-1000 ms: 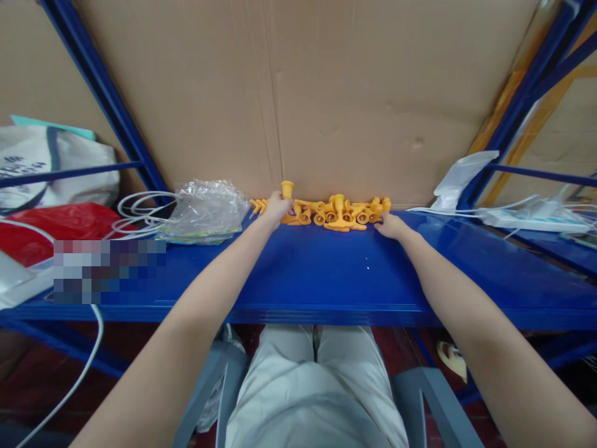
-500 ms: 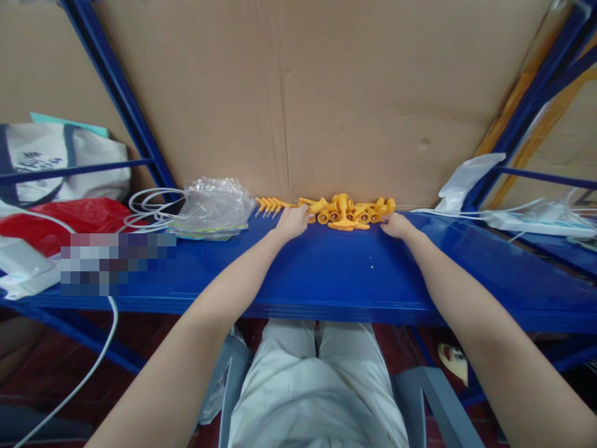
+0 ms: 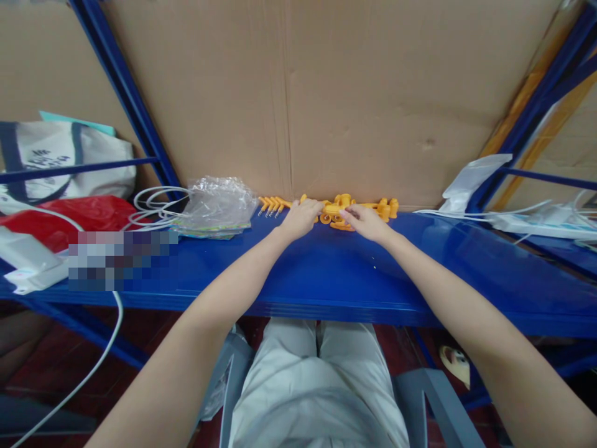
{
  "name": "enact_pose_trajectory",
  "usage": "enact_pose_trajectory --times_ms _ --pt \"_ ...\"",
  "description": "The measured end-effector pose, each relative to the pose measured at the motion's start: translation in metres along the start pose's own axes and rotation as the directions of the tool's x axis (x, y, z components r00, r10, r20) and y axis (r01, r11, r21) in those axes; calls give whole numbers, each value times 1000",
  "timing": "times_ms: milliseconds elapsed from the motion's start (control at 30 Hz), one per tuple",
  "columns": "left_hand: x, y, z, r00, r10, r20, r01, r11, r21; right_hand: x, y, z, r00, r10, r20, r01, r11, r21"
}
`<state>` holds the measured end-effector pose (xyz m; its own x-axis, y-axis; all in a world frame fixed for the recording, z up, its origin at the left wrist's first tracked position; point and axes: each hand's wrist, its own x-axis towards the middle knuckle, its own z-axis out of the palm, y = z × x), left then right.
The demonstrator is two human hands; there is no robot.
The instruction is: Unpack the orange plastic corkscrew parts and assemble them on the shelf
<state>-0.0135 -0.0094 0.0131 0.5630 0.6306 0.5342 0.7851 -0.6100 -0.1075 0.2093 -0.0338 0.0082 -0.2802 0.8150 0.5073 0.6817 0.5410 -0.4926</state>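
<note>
Yellow-orange plastic parts (image 3: pixel 390 208) stand and lie in a row along the back of the blue table, against the cardboard. My left hand (image 3: pixel 305 218) is closed at the left of the row, fingertips on a yellow plastic part (image 3: pixel 333 211). From the other side my right hand (image 3: pixel 368 223) reaches in, its thumb and fingers closed on the same part. Some round, hollow-ended pieces (image 3: pixel 325 219) show just below it. Left of my left hand lie several yellow pieces with metal spiral tips (image 3: pixel 275 206). My fingers hide some of the row.
Clear plastic bags (image 3: pixel 219 202) over colourful flat packs lie to the left, beside coiled white cable (image 3: pixel 156 208) and a red bag (image 3: pixel 93 214). White cables and a white strip (image 3: pixel 536 223) lie at right. Blue shelf posts (image 3: pixel 124 93) rise on both sides of the cardboard (image 3: pixel 349 93).
My right hand has moved left, from the right end of the row to its middle, close to my left hand. The left hand stays near the same place. The view has shifted slightly.
</note>
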Motion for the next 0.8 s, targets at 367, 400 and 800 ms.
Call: enact_pose_trajectory --times_ms 367,400,800 --pt "-1 7 -8 996 84 -40 -80 992 93 0 0 2 997 66 45 -79 915 395" --pt "-1 7 -7 997 78 -28 -75 993 92 1 2 3 999 39 27 -46 922 384" --pt "-3 16 -14 994 7 108 -12 999 42 -2 9 -11 930 -362 -61 348 922 -168"
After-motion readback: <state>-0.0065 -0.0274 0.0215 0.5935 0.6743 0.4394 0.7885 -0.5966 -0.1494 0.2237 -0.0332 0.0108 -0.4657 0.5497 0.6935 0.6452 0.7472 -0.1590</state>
